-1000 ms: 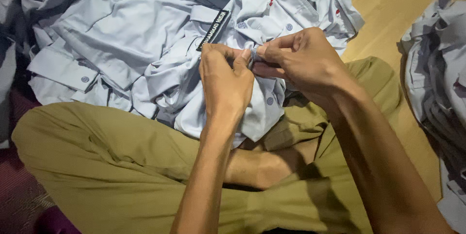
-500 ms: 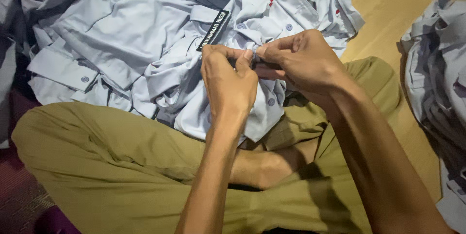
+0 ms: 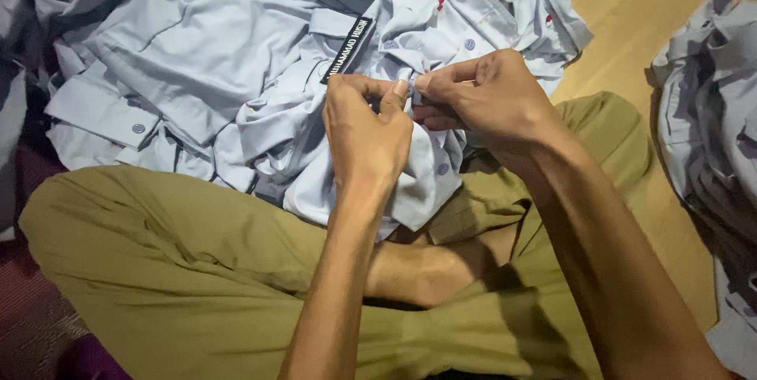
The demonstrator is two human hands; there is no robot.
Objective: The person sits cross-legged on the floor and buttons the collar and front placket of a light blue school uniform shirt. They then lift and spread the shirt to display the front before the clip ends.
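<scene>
Head view: the widest thing is the heap of pale blue-grey shirts [image 3: 197, 57] spread over the floor beyond the person's crossed legs in olive trousers [image 3: 173, 262]. A second pile of the same grey cloth [image 3: 710, 128] lies on the wooden floor [image 3: 631, 25], well to the right of that heap. The shirt being worked on [image 3: 418, 175] is pulled off the near edge of the heap and hangs over the lap, with a black name tape [image 3: 347, 49] just behind it and small blue buttons showing along its front. Above it the left hand [image 3: 367, 139] and right hand [image 3: 481, 100] meet, thumb and forefinger tips of each pinched shut on a bunched fold of the shirt; what lies between the fingertips is too small to tell. As a judgement, the work on this shirt is in mid-course: the cloth is gathered and gripped, but the garment is crumpled and unfolded, and the heap behind looks unsorted.
</scene>
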